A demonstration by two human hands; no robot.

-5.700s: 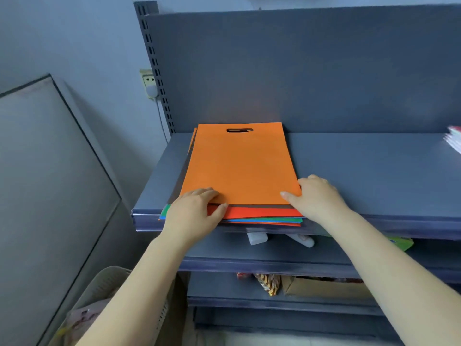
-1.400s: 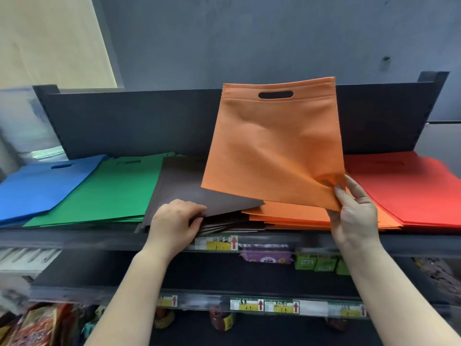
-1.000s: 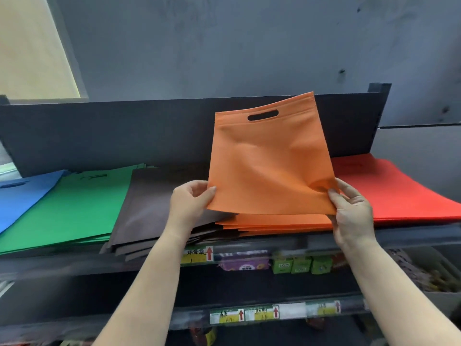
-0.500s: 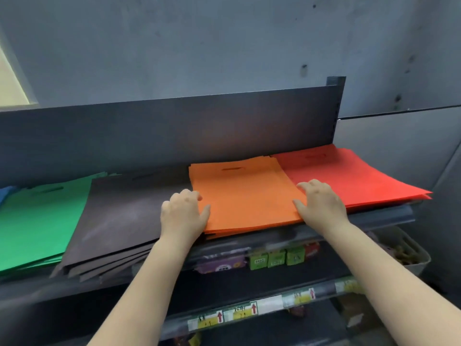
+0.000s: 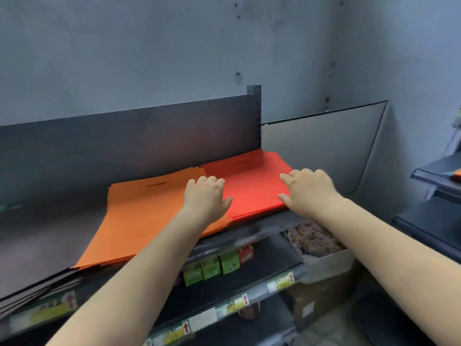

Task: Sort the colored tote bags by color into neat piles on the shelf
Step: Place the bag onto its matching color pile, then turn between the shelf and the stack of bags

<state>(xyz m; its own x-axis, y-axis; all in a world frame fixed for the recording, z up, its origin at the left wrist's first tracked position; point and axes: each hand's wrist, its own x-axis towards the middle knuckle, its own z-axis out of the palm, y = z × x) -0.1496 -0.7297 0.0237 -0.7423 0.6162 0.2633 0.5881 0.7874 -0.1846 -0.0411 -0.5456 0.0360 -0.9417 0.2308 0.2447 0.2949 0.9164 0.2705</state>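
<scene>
Grip: left hand [image 5: 205, 196] and right hand [image 5: 308, 191] spread flat on red pile [image 5: 252, 186]; bags judged light, limp, best squared from the edges.

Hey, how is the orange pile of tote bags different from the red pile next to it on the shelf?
The orange pile of flat fabric tote bags lies left of the red pile of flat fabric tote bags, which sits at the shelf's right end. The orange pile's near edge overhangs the dark metal shelf more than the red pile's. The right hand rests on the red pile only; the left hand rests where the two piles meet. Both lie flat, handle slots toward the back.
</scene>
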